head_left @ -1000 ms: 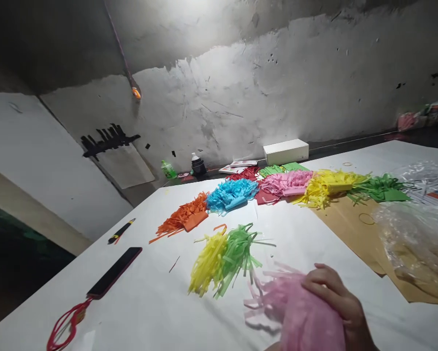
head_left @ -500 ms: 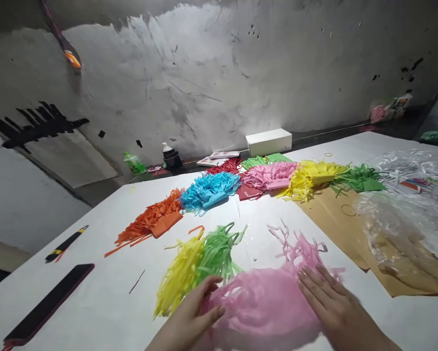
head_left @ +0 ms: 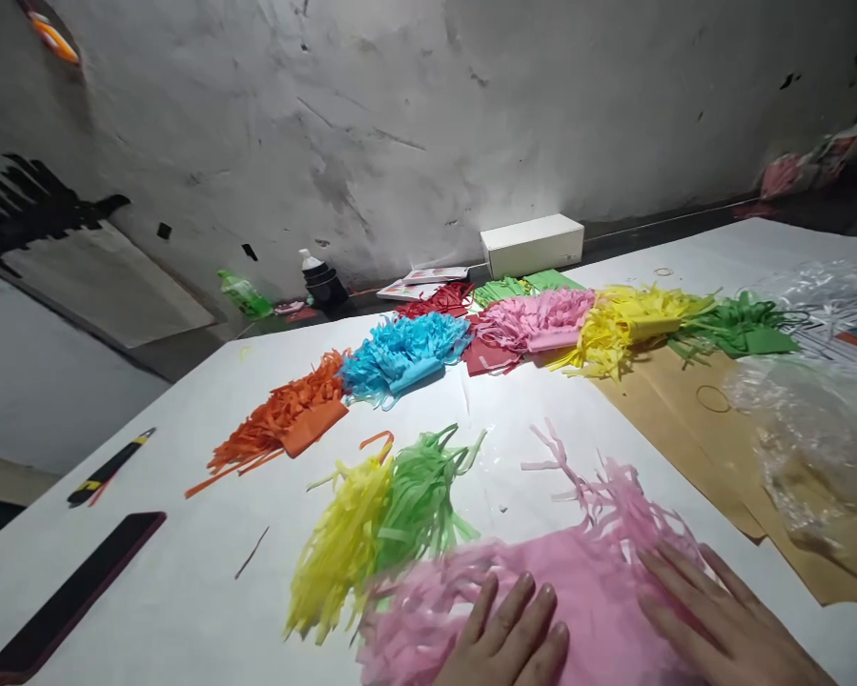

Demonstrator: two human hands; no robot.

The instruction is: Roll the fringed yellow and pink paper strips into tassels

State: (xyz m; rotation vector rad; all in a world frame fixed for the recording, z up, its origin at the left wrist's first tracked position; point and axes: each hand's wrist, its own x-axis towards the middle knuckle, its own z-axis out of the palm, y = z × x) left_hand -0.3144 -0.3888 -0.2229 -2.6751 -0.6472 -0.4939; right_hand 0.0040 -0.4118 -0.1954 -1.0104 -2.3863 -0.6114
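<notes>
Pink fringed tissue paper (head_left: 585, 581) lies spread on the white-covered table in front of me, its middle plain and both ends cut into strips. My left hand (head_left: 510, 638) rests on its left part with fingers stretched out. On the right part, beside the fringe, my right hand (head_left: 714, 610) lies flat with fingers extended. Just beyond the paper's left end are a yellow tissue tassel (head_left: 342, 538) and a light green tassel (head_left: 424, 495), side by side; the pink strips partly cover their near ends.
Farther back lie orange (head_left: 285, 414), blue (head_left: 406, 353), pink (head_left: 535, 319) and yellow (head_left: 628, 324) fringed bundles. A utility knife (head_left: 110, 469) and a long black object (head_left: 77, 591) are at left. Brown paper (head_left: 675, 419) and clear plastic (head_left: 821, 448) lie right, a white box (head_left: 532, 246) behind.
My left hand has moved from the paper's left edge onto its top, fingers now spread flat. The pink paper lies flatter and wider. My right hand stays on the right part; the view has shifted slightly.
</notes>
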